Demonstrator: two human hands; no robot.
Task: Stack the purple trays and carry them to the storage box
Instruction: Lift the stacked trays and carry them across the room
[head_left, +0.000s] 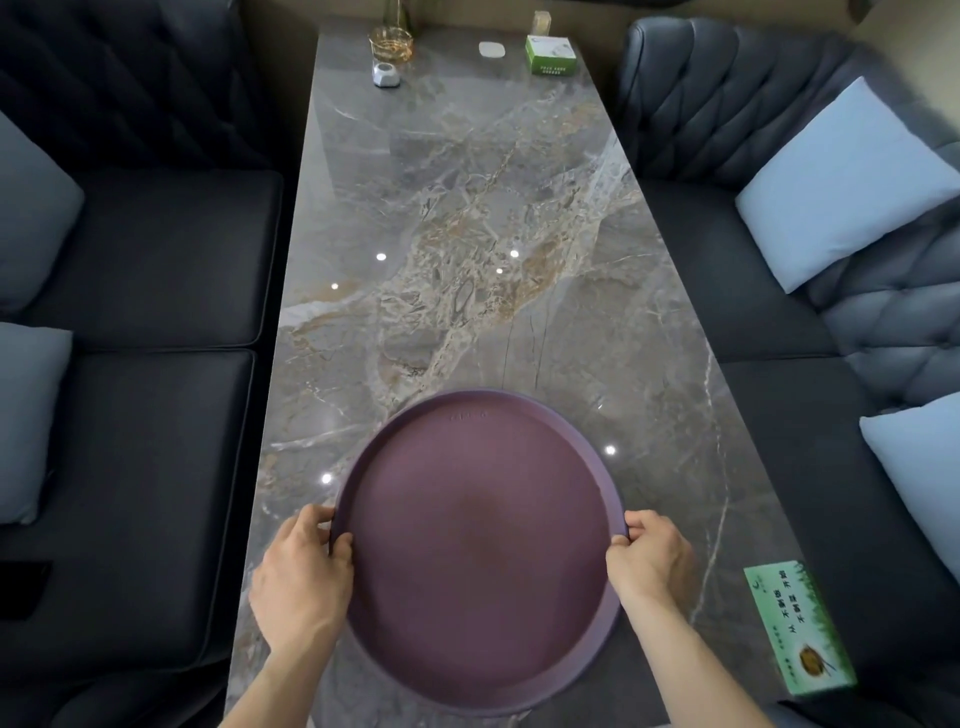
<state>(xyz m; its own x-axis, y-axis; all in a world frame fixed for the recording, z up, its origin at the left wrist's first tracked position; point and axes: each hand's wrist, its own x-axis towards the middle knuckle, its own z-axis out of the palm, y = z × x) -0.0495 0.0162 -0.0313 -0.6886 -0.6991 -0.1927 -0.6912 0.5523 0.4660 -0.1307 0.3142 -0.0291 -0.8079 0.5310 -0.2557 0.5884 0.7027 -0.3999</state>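
A round purple tray (478, 551) is at the near end of a long grey marble table (457, 234). A second rim shows under its lower right edge, so it appears to be a stack of trays. My left hand (304, 577) grips the left rim, thumb over the edge. My right hand (652, 561) grips the right rim the same way. Whether the tray rests on the table or is lifted off it I cannot tell. No storage box is in view.
A green tissue box (797, 626) lies at the table's near right edge. At the far end stand a green box (549, 54), a white pad (492, 50), a glass holder (390, 44) and a small white object (386, 74). Dark sofas with pale cushions (847, 182) flank the table.
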